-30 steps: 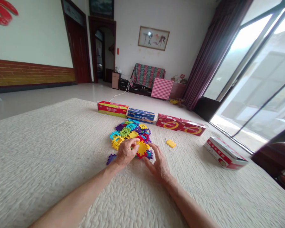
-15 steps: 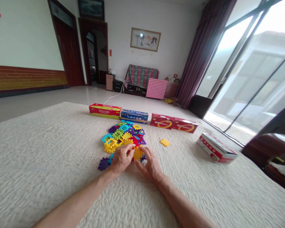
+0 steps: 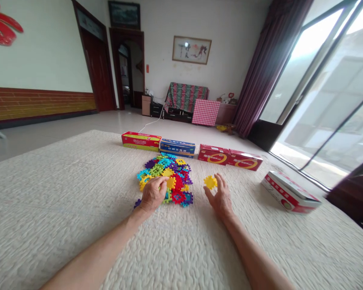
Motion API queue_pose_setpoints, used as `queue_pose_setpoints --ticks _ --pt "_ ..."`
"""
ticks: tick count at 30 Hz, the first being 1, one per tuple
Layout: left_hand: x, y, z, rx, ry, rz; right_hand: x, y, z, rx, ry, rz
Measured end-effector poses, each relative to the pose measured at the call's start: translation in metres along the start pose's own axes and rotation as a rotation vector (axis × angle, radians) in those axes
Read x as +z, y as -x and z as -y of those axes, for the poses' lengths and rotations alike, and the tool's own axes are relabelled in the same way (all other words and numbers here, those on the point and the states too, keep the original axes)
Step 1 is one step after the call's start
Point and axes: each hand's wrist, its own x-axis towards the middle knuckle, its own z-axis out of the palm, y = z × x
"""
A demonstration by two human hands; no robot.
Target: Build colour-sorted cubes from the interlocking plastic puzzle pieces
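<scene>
My left hand [image 3: 153,194] is closed at the left side of a heap of colourful toothed plastic pieces [image 3: 165,163], with a yellow piece [image 3: 171,183] at its fingertips. To the right of the heap, my right hand [image 3: 221,197] has another yellow toothed piece [image 3: 210,182] between its thumb and fingers. Red pieces [image 3: 178,197] and a purple-edged blue piece [image 3: 188,197] lie at the near side of the heap. Part of a purple piece [image 3: 137,203] shows beside my left wrist.
Behind the heap stand a red and yellow-green box [image 3: 141,141], a blue box [image 3: 177,148] and two red boxes [image 3: 214,154] [image 3: 245,160]. A white and red box [image 3: 290,191] sits at the right on the pale quilted surface [image 3: 78,193].
My right hand has moved right, away from my left hand, to the separate yellow piece, which now sits between its fingers. More of the heap's near side shows. The view has shifted slightly left.
</scene>
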Motion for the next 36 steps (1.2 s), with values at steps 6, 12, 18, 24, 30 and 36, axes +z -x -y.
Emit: queue_pose_setpoints --ticks 6,12,18,24,30,36 --pt "-0.002 -0.008 0.009 0.014 -0.067 0.100 -0.001 0.005 0.009 -0.103 -0.090 0.167" --pt "0.013 -0.024 -0.008 0.340 -0.046 0.297 -0.007 0.003 0.039 -0.276 -0.290 0.435" --pt "0.023 -0.018 -0.011 0.411 -0.100 0.404 -0.009 0.004 0.051 -0.269 -0.235 0.590" --pt "0.021 -0.014 -0.010 0.373 -0.099 0.389 -0.006 0.006 0.058 -0.261 -0.124 0.612" --pt "0.020 -0.015 -0.013 0.375 -0.088 0.398 -0.008 0.003 0.041 -0.212 -0.178 0.539" --pt "0.021 -0.015 -0.012 0.392 -0.067 0.381 -0.011 0.004 0.022 -0.247 -0.223 0.542"
